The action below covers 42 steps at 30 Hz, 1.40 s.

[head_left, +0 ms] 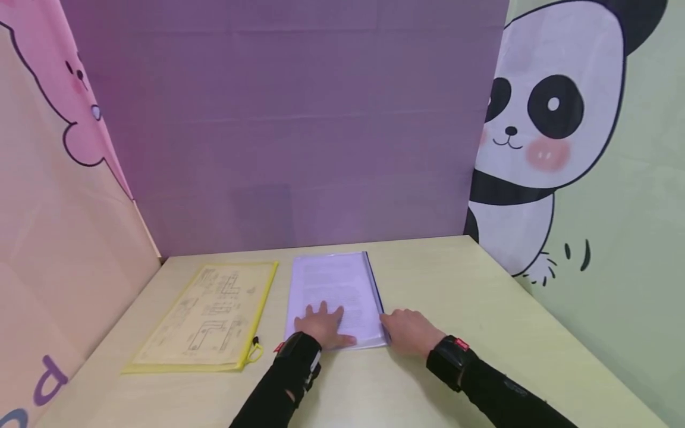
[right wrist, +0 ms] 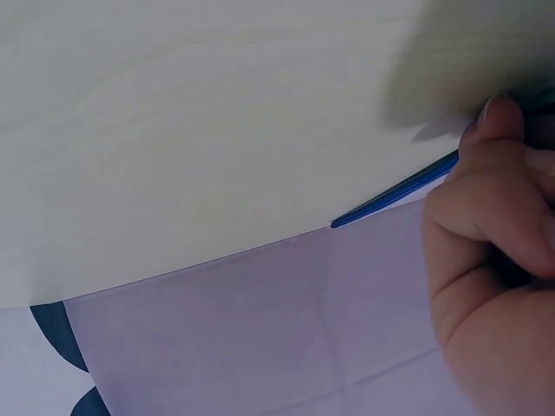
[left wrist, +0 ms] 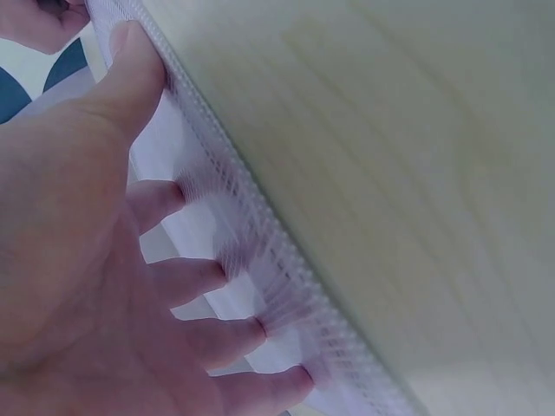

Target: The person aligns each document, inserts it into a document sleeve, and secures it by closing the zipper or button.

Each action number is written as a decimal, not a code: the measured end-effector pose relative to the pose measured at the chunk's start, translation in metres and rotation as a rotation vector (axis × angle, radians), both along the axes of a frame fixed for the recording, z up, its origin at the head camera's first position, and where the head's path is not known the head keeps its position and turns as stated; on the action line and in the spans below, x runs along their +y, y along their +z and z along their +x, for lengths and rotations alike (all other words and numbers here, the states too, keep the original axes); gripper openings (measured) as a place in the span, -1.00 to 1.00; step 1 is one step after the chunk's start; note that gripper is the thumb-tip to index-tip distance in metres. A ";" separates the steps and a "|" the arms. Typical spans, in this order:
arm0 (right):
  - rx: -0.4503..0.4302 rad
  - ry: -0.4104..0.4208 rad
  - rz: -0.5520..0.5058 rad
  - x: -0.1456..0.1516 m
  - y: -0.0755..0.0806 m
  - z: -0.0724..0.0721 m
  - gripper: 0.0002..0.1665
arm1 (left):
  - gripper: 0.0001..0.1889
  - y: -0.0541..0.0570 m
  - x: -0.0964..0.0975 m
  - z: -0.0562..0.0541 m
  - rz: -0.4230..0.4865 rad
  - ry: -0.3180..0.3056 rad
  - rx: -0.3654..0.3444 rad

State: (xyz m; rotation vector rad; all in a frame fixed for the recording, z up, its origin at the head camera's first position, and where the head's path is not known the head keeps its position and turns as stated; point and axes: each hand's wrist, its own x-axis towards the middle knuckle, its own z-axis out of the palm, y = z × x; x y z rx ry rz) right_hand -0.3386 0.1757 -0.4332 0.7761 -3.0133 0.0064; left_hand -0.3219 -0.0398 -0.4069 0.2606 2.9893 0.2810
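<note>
A clear report cover [head_left: 329, 273] with printed sheets inside lies on the table, and a dark blue slide binding bar [head_left: 373, 279] runs along its right edge. My left hand [head_left: 323, 328] rests on the cover's lower part, its fingers straight and spread and the thumb near the front edge. At the near right corner my right hand [head_left: 412, 331] pinches the binding bar. The right wrist view shows the far end of the blue bar [right wrist: 395, 192] sticking out past that hand. How far the bar covers the sheets at the near end is hidden by the fingers.
To the left lies a yellow zip file bag [head_left: 264, 303] holding a sheet of line drawings, with a yellow loop at its near right corner. A purple panel [head_left: 299, 148] stands behind the pale wooden table [head_left: 460, 285]; printed panels flank both sides.
</note>
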 end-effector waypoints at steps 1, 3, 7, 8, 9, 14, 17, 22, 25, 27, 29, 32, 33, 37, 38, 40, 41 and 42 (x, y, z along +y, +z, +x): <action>-0.004 0.001 0.001 0.001 0.000 0.000 -0.84 | -0.16 0.000 0.000 0.000 -0.001 0.000 0.001; -0.013 0.005 0.001 0.002 0.000 0.002 -0.82 | -0.15 0.000 0.000 0.000 -0.002 0.002 0.002; -0.015 0.019 -0.012 0.004 0.000 0.006 -0.83 | -0.15 0.001 0.000 0.000 -0.002 0.007 -0.003; -0.016 0.023 -0.018 0.005 0.000 0.008 -0.84 | -0.15 0.001 0.001 0.000 -0.002 0.008 -0.003; -0.016 0.028 -0.022 0.005 0.000 0.009 -0.84 | -0.15 0.001 0.001 0.001 -0.002 0.010 -0.005; -0.012 0.043 -0.033 0.007 0.001 0.011 -0.87 | -0.16 0.001 0.002 0.001 0.001 0.014 -0.005; -0.023 0.045 -0.035 0.008 0.002 0.010 -0.88 | -0.15 0.000 0.002 0.002 0.005 0.012 -0.001; -0.046 0.047 -0.039 0.009 0.004 0.010 -0.89 | -0.16 -0.001 0.003 0.002 0.005 0.009 0.005; -0.054 0.048 -0.036 0.010 0.005 0.012 -0.91 | -0.16 -0.001 0.003 0.002 0.006 0.005 0.008; -0.057 0.052 -0.034 0.011 0.006 0.012 -0.92 | -0.17 -0.001 0.003 0.002 0.009 0.002 0.009; -0.054 0.064 -0.028 0.012 0.006 0.013 -0.93 | -0.17 -0.001 0.003 0.003 0.013 0.000 0.009; -0.038 0.093 -0.021 0.013 0.006 0.014 -0.93 | -0.17 -0.001 0.003 0.003 0.016 0.002 0.008; -0.030 0.104 -0.016 0.014 0.006 0.015 -0.93 | -0.17 -0.001 0.003 0.003 0.017 0.003 0.007; -0.012 0.126 0.007 0.014 0.006 0.016 -0.94 | -0.17 0.000 0.003 0.004 0.018 0.004 0.006; -0.009 0.128 0.014 0.014 0.006 0.016 -0.94 | -0.17 0.000 0.003 0.004 0.020 0.005 0.003; -0.005 0.133 0.020 0.014 0.008 0.018 -0.94 | -0.17 0.002 0.002 0.004 0.022 0.006 0.002; -0.004 0.136 0.020 0.014 0.008 0.018 -0.94 | -0.17 0.003 0.002 0.005 0.025 0.007 0.000; -0.002 0.138 0.020 0.014 0.009 0.019 -0.94 | -0.17 0.003 0.002 0.005 0.027 0.008 -0.002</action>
